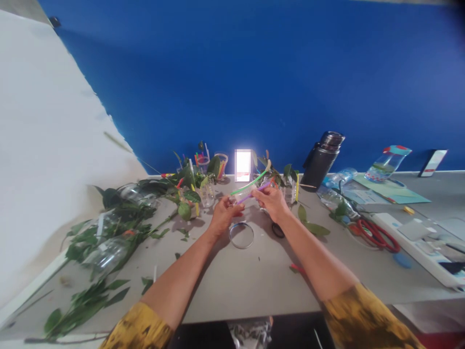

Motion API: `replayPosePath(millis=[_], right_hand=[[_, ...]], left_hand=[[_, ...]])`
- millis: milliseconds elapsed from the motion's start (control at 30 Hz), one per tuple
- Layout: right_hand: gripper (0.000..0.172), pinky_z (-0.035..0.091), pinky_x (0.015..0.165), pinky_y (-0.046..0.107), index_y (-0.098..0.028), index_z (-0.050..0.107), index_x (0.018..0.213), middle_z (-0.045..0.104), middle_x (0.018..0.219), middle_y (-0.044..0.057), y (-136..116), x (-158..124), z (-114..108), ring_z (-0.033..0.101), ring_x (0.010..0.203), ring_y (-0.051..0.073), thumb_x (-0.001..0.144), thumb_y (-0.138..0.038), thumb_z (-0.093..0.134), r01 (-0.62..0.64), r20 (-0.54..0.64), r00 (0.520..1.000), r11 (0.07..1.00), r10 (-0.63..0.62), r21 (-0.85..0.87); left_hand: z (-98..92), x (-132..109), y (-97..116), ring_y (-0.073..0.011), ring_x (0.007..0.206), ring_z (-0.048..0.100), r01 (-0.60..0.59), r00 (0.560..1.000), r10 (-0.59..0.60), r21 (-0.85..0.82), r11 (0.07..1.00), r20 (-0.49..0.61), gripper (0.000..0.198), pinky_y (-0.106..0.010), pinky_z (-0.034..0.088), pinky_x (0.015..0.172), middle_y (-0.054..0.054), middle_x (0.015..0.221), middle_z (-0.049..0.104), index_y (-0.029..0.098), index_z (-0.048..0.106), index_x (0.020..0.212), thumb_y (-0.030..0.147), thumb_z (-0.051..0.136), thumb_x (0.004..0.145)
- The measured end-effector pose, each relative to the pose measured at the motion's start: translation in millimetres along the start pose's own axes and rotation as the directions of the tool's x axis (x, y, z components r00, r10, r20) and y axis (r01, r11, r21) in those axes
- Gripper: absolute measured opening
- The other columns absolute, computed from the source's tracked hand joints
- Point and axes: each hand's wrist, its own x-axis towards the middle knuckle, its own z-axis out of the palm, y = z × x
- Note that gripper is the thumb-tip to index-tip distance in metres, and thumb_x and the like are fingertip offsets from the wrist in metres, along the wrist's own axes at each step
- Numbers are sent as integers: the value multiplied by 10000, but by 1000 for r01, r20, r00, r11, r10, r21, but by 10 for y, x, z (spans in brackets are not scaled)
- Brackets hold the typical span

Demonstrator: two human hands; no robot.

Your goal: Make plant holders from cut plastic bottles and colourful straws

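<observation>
Two slim strips, judged to be straws, are in hand: the purple straw (245,198) and the green straw (250,184), both just beyond the thin ring (241,235). Your right hand (272,202), beyond and to the right of the ring, pinches the purple straw between thumb and fingertips. Your left hand (225,216), beyond and to the left of it, closes thumb and finger on the purple straw's left end. The green straw's near end meets the same fingertips; whether they grip it too, you cannot tell from here. Its far end bows up and to the right.

Handling notes. Pinch lightly: thin tube walls would likely crease under a hard squeeze. Steady the ends with the left hand and let the right make the small adjustments. Watch the green straw's long bend, which may spring sideways if its near end slips. Something clear shows between your hands; its shape is unclear, so avoid pressing on it.

Surroundings: a clear cup (208,194) stands beyond and left of the ring; the black hoop (278,230) lies to its right, under your right forearm's inner edge. Loose leaves (315,229) lie farther right; mind your right elbow there.
</observation>
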Motion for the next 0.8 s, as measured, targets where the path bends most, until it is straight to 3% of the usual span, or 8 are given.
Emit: replayPosePath(millis=[100, 300, 533, 800], right_hand=[[455, 262, 450, 259, -168, 688, 604, 502, 452, -30, -34, -15, 10, 381, 456, 92, 645, -601, 821, -27, -25, 999, 998, 28, 48], [422, 255, 462, 258, -173, 680, 595, 479, 446, -48, -80, -55, 57, 365, 454, 84, 617, -559, 848, -47, 11, 999, 992, 46, 120], [425, 251, 456, 255, -166, 711, 632, 458, 440, -63, -93, -100, 138, 345, 452, 76, 570, -546, 891, -54, -1, 998, 974, 55, 221], [494, 261, 450, 258, -165, 741, 725, 483, 472, -49, -110, -62, 40, 378, 456, 89, 622, -637, 846, -68, 70, 996, 985, 57, 161]], left_hand=[[4, 6, -2, -216, 816, 701, -10, 1000, 10, 17, 1000, -23, 466, -349, 590, 695, -74, 980, 730, 235, 722, 1034, 409, 937, 659], [25, -1, 44, -221, 729, 720, -12, 992, 16, 25, 1000, -127, 389, -385, 598, 737, -28, 790, 682, 213, 715, 899, 455, 909, 663], [55, -62, 161, -201, 686, 692, -85, 973, 115, 153, 985, -200, 301, -348, 582, 727, -8, 711, 666, 199, 702, 789, 422, 871, 678], [9, 1, 95, -216, 729, 711, -42, 994, 44, 26, 999, -95, 377, -395, 605, 788, -31, 768, 706, 195, 755, 875, 443, 927, 651]])
